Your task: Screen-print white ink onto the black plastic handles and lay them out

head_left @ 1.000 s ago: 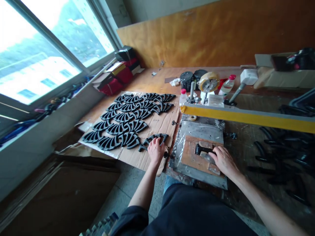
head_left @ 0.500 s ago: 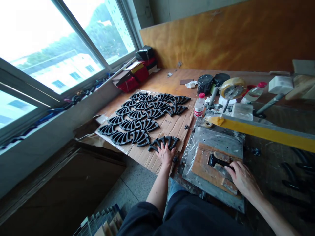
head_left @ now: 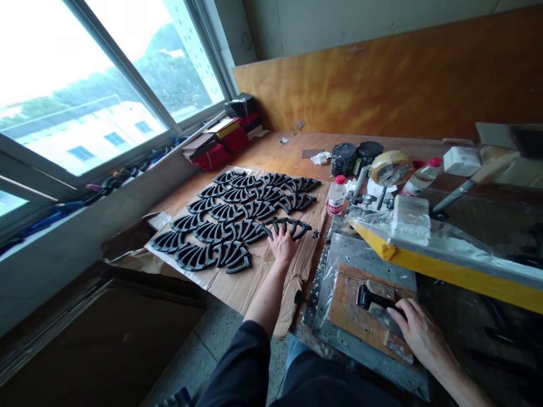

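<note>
My left hand [head_left: 281, 245] lies on a black fan-shaped plastic part [head_left: 292, 225] at the right edge of a cardboard sheet [head_left: 250, 280], its fingers curled over the part's lower rim. Several more such parts [head_left: 237, 212] lie in rows on the cardboard. My right hand [head_left: 419, 332] rests on a wooden jig block [head_left: 355, 315] on a metal plate [head_left: 363, 254], fingers closed on a black part [head_left: 371, 297] seated in the jig.
A yellow-edged frame [head_left: 449, 268] slants above the plate. Behind it stand a small bottle [head_left: 336, 195], two black jars [head_left: 355, 157], a tape roll [head_left: 389, 167] and a white block [head_left: 461, 160]. Red boxes [head_left: 220, 146] sit by the window. Cardboard boxes [head_left: 106, 333] stand on the floor at left.
My left hand has pushed the fan-shaped part up the cardboard, next to the rows. The right hand stays on the jig. The view has shifted.
</note>
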